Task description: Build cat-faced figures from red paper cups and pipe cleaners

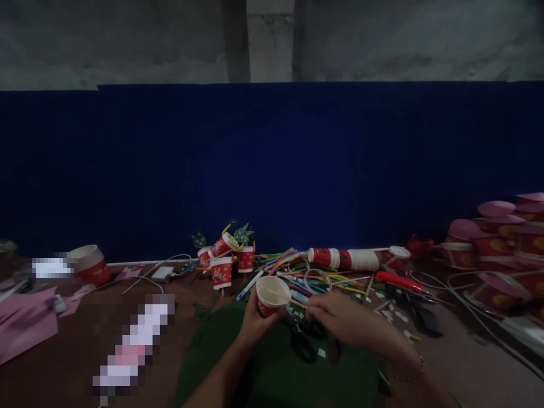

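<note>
My left hand (254, 322) is wrapped round a red paper cup (267, 306), its white mouth tilted toward me. In my right hand (329, 311) is a thin pale stick (293, 300), pinched near one end while the other reaches into the cup. Whether the stick touches the cup's inside I cannot tell. A pair of black-handled scissors (304, 347) lies just below my right hand on a dark green mat (225, 345). Behind the cup spreads a heap of coloured pipe cleaners (289, 266).
Decorated red cups (221, 272) stand back left of centre. Stacked cups (361, 259) lie behind the heap. A red-handled tool (399, 281) and loose cables are at right, near piled pink-topped cups (497, 243). Pink paper (29, 323) and a cup stack (91, 265) sit left.
</note>
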A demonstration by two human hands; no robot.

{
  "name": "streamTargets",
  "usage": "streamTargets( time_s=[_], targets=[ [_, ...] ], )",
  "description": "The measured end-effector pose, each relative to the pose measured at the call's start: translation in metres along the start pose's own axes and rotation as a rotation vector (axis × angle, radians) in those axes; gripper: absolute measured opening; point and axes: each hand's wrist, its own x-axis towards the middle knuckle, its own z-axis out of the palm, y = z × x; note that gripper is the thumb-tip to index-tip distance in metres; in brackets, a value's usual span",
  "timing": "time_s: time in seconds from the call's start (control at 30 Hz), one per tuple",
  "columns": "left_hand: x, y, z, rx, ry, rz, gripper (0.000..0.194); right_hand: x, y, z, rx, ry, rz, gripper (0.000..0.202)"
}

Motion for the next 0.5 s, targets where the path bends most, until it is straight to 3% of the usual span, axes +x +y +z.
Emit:
streamTargets(
  time_s=[0.5],
  targets=[
    [-0.0006,0.0012,-0.0010,0.017,0.003,0.018,0.074,0.0005,-0.0005,0.0032,0.004,-0.019,-0.045,0.028]
  ],
)
